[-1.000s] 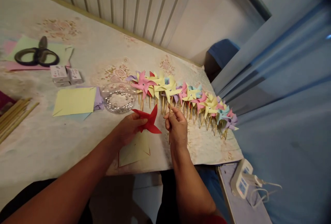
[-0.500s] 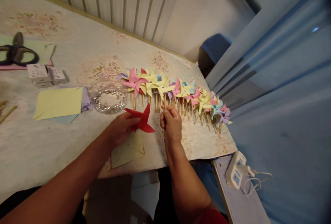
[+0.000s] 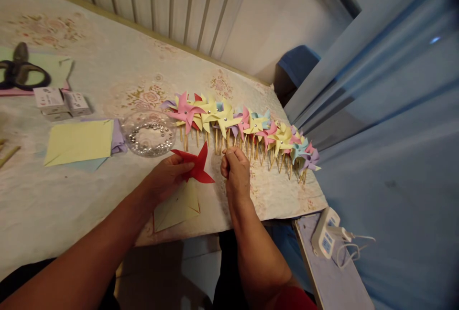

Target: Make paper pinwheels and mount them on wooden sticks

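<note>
My left hand (image 3: 172, 172) pinches a red paper pinwheel head (image 3: 199, 165) between thumb and fingers, its pointed blades spread to the right. Beneath it, square paper sheets (image 3: 175, 212) lie at the table's front edge. My right hand (image 3: 236, 169) is closed, thumb pressed on the curled fingers, just in front of a row of paper pinwheels (image 3: 256, 126) on thin wooden sticks. A stick shows right above its fingertips; whether the hand grips it or something smaller is hidden. Left of the row rests a round clear plastic dish (image 3: 150, 153) with shiny silver pins around its inside.
Yellow paper squares (image 3: 79, 143) lie left of the dish, over purple and blue ones. Behind them are small white boxes (image 3: 50, 100) and black-handled scissors (image 3: 23, 73). Wooden sticks (image 3: 9, 156) lie at the far left. A white power strip (image 3: 325, 233) sits beyond the table's right corner.
The view has shifted very slightly, moving the things on the table a little to the left. Both hands keep nearly the same pose, the red pinwheel head still in my left.
</note>
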A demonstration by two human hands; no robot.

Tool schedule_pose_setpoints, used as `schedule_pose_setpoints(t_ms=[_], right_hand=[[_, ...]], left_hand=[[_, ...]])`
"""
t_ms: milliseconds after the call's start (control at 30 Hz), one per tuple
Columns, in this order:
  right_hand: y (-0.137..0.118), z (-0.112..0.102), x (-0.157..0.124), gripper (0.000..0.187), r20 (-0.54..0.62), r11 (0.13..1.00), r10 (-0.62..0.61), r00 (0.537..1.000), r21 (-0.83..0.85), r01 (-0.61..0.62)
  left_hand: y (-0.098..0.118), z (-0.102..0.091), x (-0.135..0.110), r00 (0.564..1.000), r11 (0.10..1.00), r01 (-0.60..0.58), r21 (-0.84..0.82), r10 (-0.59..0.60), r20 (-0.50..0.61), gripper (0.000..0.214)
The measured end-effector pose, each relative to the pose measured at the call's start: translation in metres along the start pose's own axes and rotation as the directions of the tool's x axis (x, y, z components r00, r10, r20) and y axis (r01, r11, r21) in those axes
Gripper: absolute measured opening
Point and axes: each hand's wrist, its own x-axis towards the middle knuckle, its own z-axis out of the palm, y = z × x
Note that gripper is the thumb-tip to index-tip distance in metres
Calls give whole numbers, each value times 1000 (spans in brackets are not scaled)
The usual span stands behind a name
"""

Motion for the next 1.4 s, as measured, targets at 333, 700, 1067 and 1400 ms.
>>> schedule_pose_setpoints(t_ms=[333,700,1067,1400], right_hand=[[2,-1,4,23,39,999,31,999,7,-31],[2,-1,4,15,37,997,64,997,36,-66],[1,0,3,17,22,998,61,998,23,-61],[5,-1,5,19,10,998,63,998,23,-64]], left_hand=[[1,0,-1,1000,1000,-8,25,8,1,23],[-2,-3,1,1000,1000,7,-8,-7,-1,25],[-3,-3,0,1000,1000,14,-11,-14,1,31],[0,0,-2,1000,999,14,-30,-15,-9,29]])
